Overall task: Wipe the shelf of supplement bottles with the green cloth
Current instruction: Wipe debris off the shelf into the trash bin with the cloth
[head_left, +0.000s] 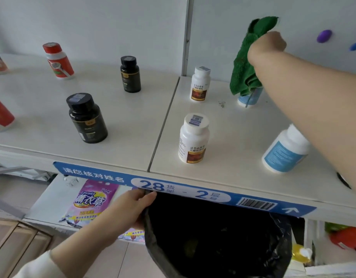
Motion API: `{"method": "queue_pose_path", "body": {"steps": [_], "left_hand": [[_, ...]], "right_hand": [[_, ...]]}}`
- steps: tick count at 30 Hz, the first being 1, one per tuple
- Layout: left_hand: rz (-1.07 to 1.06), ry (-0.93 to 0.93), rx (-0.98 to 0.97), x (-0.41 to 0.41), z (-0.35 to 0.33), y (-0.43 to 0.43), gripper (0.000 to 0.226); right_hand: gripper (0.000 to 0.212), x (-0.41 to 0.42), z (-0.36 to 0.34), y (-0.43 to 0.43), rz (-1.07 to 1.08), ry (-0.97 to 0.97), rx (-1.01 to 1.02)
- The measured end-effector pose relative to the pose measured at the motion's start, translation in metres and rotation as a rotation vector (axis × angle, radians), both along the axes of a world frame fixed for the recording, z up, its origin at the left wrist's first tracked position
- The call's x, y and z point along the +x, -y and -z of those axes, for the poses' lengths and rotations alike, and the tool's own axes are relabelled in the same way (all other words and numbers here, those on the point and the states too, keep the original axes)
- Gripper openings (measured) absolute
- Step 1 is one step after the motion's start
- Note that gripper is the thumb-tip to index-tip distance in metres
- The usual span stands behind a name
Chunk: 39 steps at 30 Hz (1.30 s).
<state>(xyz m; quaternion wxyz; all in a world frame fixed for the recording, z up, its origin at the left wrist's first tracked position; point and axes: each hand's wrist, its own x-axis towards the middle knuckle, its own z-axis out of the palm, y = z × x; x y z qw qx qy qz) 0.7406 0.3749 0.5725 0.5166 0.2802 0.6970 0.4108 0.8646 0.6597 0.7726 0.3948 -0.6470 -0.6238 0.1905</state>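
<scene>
- A pale shelf (243,125) is seen from above and in front. It has a left and a right panel, with supplement bottles standing well apart on both.
- The right hand (266,47) is clenched round the green cloth (244,71), raised clear of the shelf at the far right.
- The cloth hangs down and its lower end hides the top of a far blue-labelled bottle (250,99). Whether it touches the bottle cannot be told.
- The left hand (131,209) grips the rim of a black bag (213,237). It holds the mouth open just under the shelf's near edge, below a blue label strip (173,185).
- Dark specks (221,103) lie on the right panel, between a far white bottle (200,84) and the far blue-labelled bottle.
- The step in hand looks like sweeping those specks off the near edge into the bag.
- To do it well, set the cloth flat on the shelf on the far side of the specks, then draw it nearward in one stroke.
- The clearest lane runs between the near white bottle (194,138) and the near blue-labelled bottle (284,151).
- The bag rim should sit tight against the edge, under that lane.
- The dangling cloth could tip the far bottle, so gather it up before lowering.
</scene>
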Motion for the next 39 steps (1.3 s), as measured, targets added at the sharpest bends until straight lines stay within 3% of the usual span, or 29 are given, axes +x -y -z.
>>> {"method": "queue_pose_path", "body": {"steps": [3,7,16,27,32,39], "left_hand": [[-0.038,0.005,-0.023,-0.001,0.002,-0.001,0.018],[-0.061,0.030,-0.023,-0.001,0.003,-0.002,0.019],[-0.049,0.000,-0.042,-0.004,0.005,-0.003,0.015],[0.023,0.001,0.015,-0.001,-0.006,-0.004,0.016],[0.037,-0.001,0.013,-0.002,-0.005,-0.003,0.016],[0.054,-0.028,0.009,0.001,-0.005,-0.002,0.019]], "right_hand": [[0.034,-0.012,0.022,-0.013,-0.082,0.269,0.004],[0.031,-0.025,0.066,-0.016,-0.273,0.691,-0.185],[0.044,-0.017,0.065,0.000,-0.386,0.897,-0.288],[0.040,0.001,0.064,0.057,-0.502,0.978,-0.289],[0.031,0.014,0.068,0.089,-0.535,0.915,-0.264],[0.037,0.030,0.076,0.119,-0.520,0.728,-0.266]]}}
